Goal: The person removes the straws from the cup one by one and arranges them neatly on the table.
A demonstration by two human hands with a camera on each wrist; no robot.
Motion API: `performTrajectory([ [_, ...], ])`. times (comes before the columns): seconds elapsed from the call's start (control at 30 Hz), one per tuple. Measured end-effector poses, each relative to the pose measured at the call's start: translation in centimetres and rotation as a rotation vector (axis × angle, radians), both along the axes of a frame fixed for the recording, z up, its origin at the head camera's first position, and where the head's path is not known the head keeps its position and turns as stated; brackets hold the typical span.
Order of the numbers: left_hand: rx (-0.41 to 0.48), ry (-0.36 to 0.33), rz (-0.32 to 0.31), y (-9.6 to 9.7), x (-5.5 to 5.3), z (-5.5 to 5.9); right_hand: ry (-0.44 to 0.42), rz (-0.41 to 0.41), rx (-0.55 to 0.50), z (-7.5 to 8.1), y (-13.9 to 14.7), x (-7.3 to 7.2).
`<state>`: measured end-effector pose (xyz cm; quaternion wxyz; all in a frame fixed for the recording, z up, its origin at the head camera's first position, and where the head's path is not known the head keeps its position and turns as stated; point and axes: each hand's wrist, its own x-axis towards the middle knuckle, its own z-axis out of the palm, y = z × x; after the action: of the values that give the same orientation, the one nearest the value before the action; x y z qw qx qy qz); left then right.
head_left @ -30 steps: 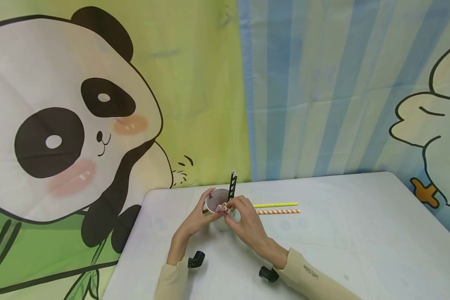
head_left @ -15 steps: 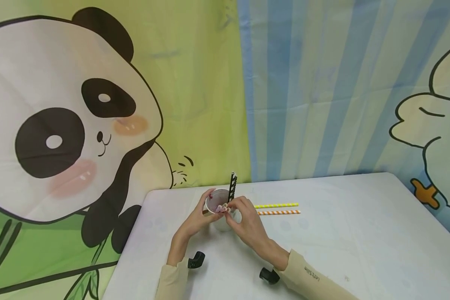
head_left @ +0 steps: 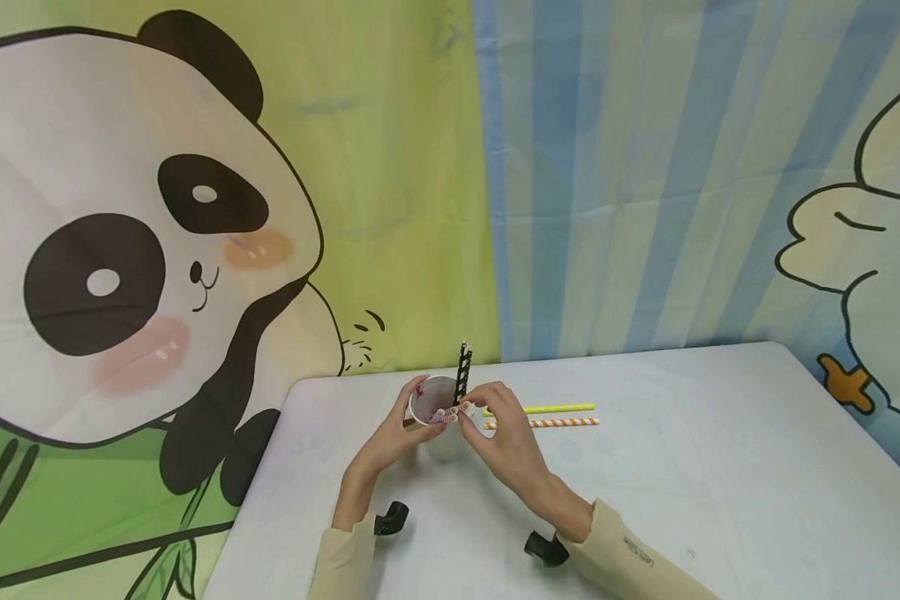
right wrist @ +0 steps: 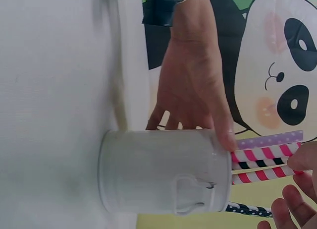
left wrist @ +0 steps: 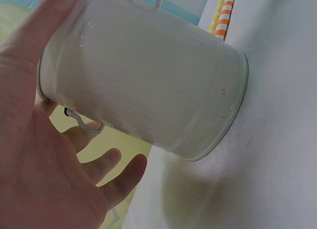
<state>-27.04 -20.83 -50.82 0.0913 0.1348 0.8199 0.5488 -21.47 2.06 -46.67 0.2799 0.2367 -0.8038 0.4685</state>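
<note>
Close to the middle of a white-covered table [head_left: 645,517], a person cups a white pail [right wrist: 148,169] with side handles in the left hand [head_left: 393,440], thumb by the rim and fingers spread round its wall, seemingly to steady it. The pail is upright or nearly so. Patterned paper straws poke from its mouth: a purple dotted straw [right wrist: 277,139], pink-striped straws [right wrist: 265,153] and dark straws [head_left: 462,375], which rise at the far side. The right hand [head_left: 512,446] is just above the rim, thumb and fingertip nearly closed, apparently pinching one pink-striped straw by its tip, perhaps because only the ends stand within easy reach. From where I stand, a yellow straw [head_left: 562,408] and an orange-striped straw [head_left: 570,422] lie roughly parallel just right of the pail. Behind the table hang a cartoon panda [head_left: 97,167] and a blue-striped cloth [head_left: 607,167].
</note>
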Motion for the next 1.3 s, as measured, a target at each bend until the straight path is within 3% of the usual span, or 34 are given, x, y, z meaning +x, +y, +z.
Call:
performTrajectory([
  [0.8, 0.013, 0.015, -0.014, -0.2, 0.2, -0.2, -0.035, 0.027, -0.097, 2.8, 1.9, 1.7],
  [1.3, 0.015, 0.003, -0.007, 0.0, 0.0, -0.1, -0.049, 0.001, -0.15, 4.0, 3.4, 2.4],
])
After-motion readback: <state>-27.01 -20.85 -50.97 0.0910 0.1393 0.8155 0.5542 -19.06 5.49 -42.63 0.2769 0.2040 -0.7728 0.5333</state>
